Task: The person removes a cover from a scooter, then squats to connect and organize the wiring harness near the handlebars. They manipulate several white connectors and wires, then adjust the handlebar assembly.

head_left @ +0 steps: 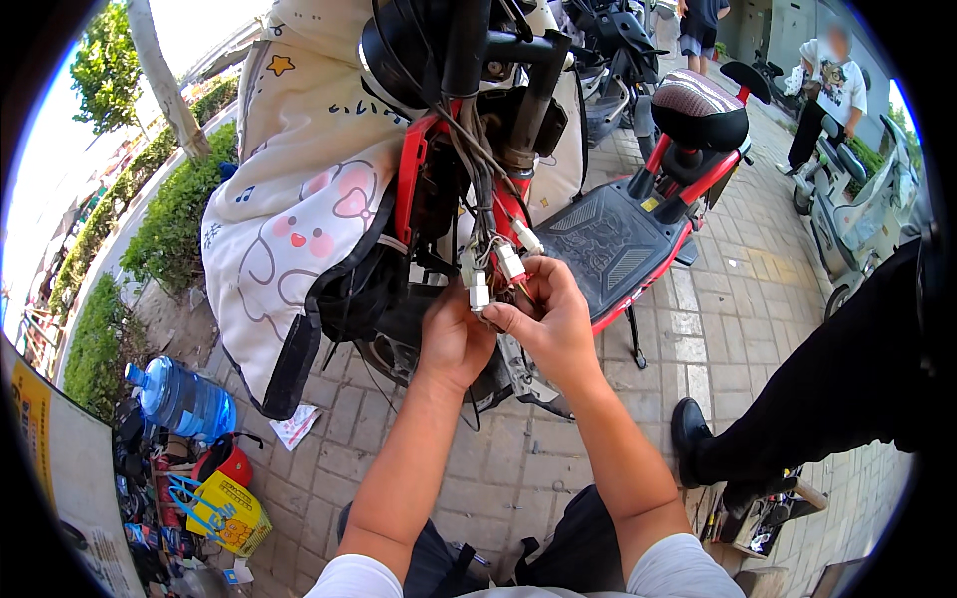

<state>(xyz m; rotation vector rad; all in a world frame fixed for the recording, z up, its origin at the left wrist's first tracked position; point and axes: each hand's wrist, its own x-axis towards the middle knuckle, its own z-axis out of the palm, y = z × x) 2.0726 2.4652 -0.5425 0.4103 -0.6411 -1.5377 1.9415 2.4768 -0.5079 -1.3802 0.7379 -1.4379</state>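
Currently both hands work at the exposed wiring loom of a red electric scooter [638,234], front panel off, wires hanging below the steering column. Left hand [454,339] is closed around the lower part of the wire bundle [485,189], thumb side up, steadying it. Right hand [553,324] pinches narrow, finger and thumb closed on a small white plug connector [479,293]; two more white connectors [510,262] dangle just above, touching the fingers. The held connector sits between the two hands, just in front of the footboard [598,239].

Judged step: sorting or mating connectors in the loom, mid-way; no plug looks seated yet, though the join itself is too small to confirm. Next move seemingly calls for fine alignment of plug halves, a firm left-hand hold on the loom, and care not to tug the thin wires.

Surface: grey brick pavement [738,319], outdoors, bright sun. A cream cartoon-print windshield quilt [299,199] drapes over the handlebars at left. A blue water jug [179,399] and a yellow basket [229,513] lie lower left, by a clipped hedge [169,219]. Another person's dark trouser leg and black shoe [690,434] stand at right; another person sits on a parked scooter [857,219] far right.
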